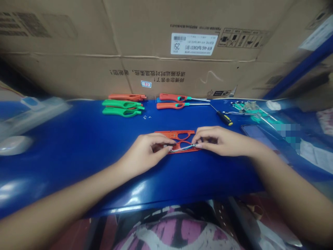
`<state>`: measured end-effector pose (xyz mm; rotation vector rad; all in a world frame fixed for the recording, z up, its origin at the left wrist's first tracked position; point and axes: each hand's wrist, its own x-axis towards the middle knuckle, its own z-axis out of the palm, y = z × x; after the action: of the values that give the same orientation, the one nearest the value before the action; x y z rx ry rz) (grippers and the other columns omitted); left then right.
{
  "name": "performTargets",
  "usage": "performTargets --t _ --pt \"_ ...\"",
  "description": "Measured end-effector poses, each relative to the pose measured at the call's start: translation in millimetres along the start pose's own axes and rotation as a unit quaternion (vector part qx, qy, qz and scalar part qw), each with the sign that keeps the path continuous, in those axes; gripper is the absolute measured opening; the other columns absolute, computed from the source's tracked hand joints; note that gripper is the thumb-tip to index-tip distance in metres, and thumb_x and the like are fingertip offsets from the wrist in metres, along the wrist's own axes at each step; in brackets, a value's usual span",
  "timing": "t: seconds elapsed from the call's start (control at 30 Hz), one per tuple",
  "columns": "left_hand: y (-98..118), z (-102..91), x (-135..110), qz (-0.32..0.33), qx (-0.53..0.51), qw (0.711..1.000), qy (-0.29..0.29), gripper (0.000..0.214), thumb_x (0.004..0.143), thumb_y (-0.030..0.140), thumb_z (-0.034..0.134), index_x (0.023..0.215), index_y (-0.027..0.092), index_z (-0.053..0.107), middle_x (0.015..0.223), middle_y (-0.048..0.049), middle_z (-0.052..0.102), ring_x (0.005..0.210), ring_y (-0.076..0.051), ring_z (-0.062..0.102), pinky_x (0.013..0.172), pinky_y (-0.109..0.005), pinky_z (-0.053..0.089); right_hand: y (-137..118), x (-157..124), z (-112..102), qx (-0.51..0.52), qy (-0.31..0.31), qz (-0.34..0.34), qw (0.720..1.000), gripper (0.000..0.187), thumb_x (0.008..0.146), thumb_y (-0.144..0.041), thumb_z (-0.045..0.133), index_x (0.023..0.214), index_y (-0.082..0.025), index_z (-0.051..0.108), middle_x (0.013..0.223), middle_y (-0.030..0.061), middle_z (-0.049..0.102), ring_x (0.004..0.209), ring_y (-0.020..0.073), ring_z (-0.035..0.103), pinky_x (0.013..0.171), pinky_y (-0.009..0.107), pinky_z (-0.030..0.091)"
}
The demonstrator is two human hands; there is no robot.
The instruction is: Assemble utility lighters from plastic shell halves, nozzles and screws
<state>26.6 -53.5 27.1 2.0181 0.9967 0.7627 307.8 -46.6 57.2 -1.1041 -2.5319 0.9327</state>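
Note:
Two orange lighter casing halves lie side by side on the blue table in front of me, the far half (172, 134) above the near half (191, 150). My left hand (145, 149) is closed at the near half's left end, thumb and fingers pinching a small dark part. Thin white and blue wires (181, 149) run from there across the near half to the right. At its right end, the fingertips of my right hand (221, 140) pinch the other end of the wires. My fingers hide parts of both casing ends.
Green and orange lighter casings (122, 111) sit at the back left, beside tiny white pieces (147, 117). Assembled orange lighters (171, 106), a screwdriver (225, 118) and a pile of teal wired parts (256, 113) lie further right. A phone (256, 133) is near my right forearm; cardboard (85, 69) walls the back.

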Motion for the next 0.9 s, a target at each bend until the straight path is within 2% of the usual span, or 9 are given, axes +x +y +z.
performTargets --t 0.2,0.57,0.73,0.9 --pt "6 6.9 1 0.080 0.047 0.996 -0.016 0.025 0.092 0.016 0.060 0.110 0.020 0.076 0.100 -0.0067 0.074 0.091 -0.018 0.069 0.082 -0.032 0.057 2 -11 3 -0.004 0.031 0.030 0.999 0.023 0.096 -0.035 0.055 0.097 -0.018 0.070 0.091 0.0053 0.069 0.078 0.0154 0.061 0.070 0.028 0.046" --pt "-1 11.7 2 0.100 0.071 0.992 -0.009 0.027 0.090 0.013 0.061 0.110 0.022 0.076 0.101 -0.0054 0.077 0.096 -0.020 0.069 0.085 -0.034 0.055 14 -17 15 -0.011 0.108 -0.030 0.994 0.019 0.094 -0.032 0.061 0.089 -0.018 0.072 0.092 0.0066 0.069 0.084 0.0175 0.065 0.079 0.033 0.050" --pt "-4 13.4 2 0.094 0.054 0.994 0.001 0.024 0.089 0.011 0.063 0.106 0.022 0.076 0.100 -0.0047 0.077 0.092 -0.018 0.070 0.086 -0.032 0.055 14 -19 18 -0.038 0.102 -0.034 0.993 0.020 0.095 -0.032 0.060 0.091 -0.019 0.074 0.093 0.0068 0.069 0.084 0.0168 0.065 0.080 0.031 0.051" --pt "-3 13.6 2 0.087 0.051 0.995 0.010 0.022 0.087 0.011 0.066 0.104 0.021 0.077 0.096 -0.0038 0.076 0.080 -0.014 0.069 0.076 -0.027 0.055 14 -22 20 -0.115 0.104 -0.021 0.988 0.024 0.098 -0.034 0.056 0.095 -0.021 0.075 0.093 0.0060 0.068 0.082 0.0168 0.064 0.077 0.031 0.050"
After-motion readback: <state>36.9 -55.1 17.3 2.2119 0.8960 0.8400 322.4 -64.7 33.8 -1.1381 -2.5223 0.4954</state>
